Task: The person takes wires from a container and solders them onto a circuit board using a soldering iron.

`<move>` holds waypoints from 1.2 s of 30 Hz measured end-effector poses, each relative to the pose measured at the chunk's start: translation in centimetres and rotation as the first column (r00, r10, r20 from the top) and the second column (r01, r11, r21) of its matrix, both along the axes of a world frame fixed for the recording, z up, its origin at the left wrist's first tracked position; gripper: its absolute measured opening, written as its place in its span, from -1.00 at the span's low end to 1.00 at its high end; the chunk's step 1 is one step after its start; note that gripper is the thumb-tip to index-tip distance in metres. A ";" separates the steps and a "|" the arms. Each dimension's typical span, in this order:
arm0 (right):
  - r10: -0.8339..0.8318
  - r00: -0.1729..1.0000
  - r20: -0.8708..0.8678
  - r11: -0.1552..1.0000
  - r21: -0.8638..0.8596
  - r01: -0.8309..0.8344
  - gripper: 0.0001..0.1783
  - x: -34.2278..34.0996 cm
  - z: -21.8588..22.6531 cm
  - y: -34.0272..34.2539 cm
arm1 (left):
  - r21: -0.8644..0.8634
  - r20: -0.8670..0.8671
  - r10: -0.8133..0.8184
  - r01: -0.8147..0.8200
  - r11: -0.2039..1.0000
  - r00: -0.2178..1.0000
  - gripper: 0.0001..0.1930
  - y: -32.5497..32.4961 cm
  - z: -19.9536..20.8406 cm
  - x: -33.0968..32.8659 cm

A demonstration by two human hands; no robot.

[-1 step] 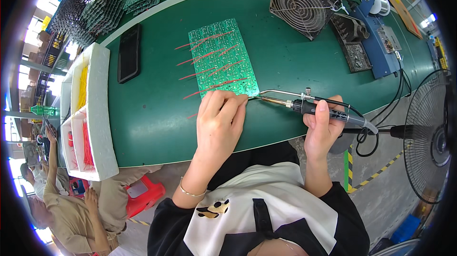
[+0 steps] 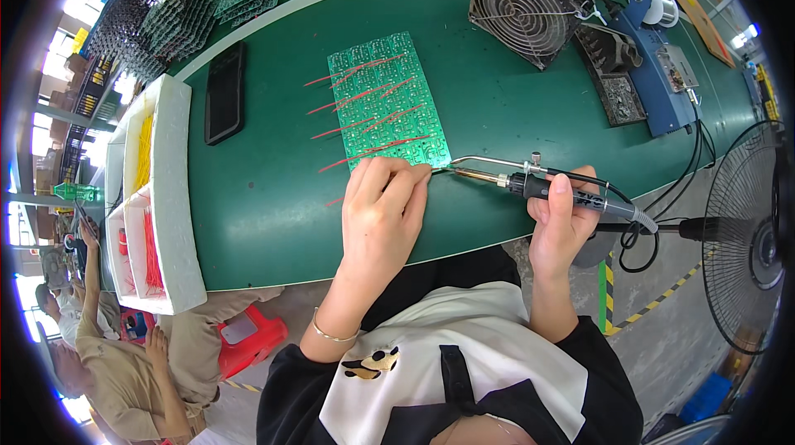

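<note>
The left hand (image 2: 383, 205) is bent at the knuckles, its back turned up, with the thumb and index finger drawn together at its far right side; the tips are partly hidden. Its wrist (image 2: 356, 279) looks nearly straight, and the left forearm (image 2: 335, 317) slants in from below and left of it. Well apart to its right, the right hand (image 2: 563, 211) curls in a grip, thumb (image 2: 561, 195) pointing forward. The right forearm (image 2: 553, 300) rises steeply beneath that hand.

No legible text; blurred marks (image 2: 590, 200) on the soldering-iron handle (image 2: 537, 187)
</note>
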State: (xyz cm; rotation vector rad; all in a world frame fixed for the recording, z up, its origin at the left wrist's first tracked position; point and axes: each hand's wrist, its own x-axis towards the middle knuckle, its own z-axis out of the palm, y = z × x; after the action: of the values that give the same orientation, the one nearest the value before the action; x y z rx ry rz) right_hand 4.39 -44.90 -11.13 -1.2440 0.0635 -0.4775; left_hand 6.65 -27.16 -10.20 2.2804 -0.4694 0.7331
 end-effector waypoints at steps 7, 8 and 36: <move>0.001 1.000 0.002 1.000 -0.006 -0.001 -0.81 0.0 -0.1 0.0 | 0.024 -0.008 0.001 -0.001 1.000 1.000 -0.85 0.1 -0.1 0.0; 0.007 1.000 0.006 1.000 -0.005 -0.007 -0.81 0.0 -0.1 0.0 | 0.025 -0.008 0.002 -0.002 1.000 1.000 -0.85 0.1 -0.1 0.0; 0.001 1.000 0.017 1.000 -0.003 0.000 -0.80 0.0 -0.1 0.0 | 0.077 0.002 0.022 -0.022 0.997 1.000 -0.87 0.0 0.2 0.0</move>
State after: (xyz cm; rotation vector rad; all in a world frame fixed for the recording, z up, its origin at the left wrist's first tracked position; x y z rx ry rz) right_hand 4.41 -44.86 -11.23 -1.2427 0.0484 -0.4876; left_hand 6.67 -27.11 -9.95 2.3606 -0.4813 0.7385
